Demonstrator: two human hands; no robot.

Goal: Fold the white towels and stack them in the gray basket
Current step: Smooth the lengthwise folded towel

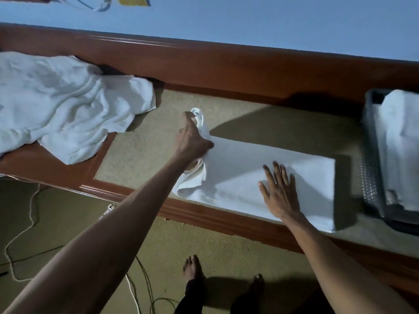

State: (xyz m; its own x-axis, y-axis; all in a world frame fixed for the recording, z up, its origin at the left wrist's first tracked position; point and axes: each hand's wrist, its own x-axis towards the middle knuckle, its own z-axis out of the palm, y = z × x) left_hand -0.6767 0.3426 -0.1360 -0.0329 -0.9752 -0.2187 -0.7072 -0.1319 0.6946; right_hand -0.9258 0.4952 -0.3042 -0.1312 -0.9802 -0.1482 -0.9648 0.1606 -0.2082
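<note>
The fingers (190,123) of the left hand (194,141) are curled tight round the bunched left end of the white towel (249,159), pinching a twist of cloth just above the bench (145,159); the right hand (280,191) lies flat on the towel's middle, its fingers (277,172) straight and spread, gripping nothing, only pressing. The towel lies as a long strip along the near side of the bench; its right end is square and just beside the gray basket (374,184), where folded towels (399,137) sit; a heap of unfolded towels (63,109) lies at the far left.

From where I stand the step looks to be 1 fold, left end carried over to the right. To do it well I'd shake that twisted end out flat first, since a bunched corner folds lumpy; keep the flat palm as the anchor so the strip doesn't slide off the near edge; bring the end across low; match its 2 corners to the right end's; then smooth outward from the crease.
</note>
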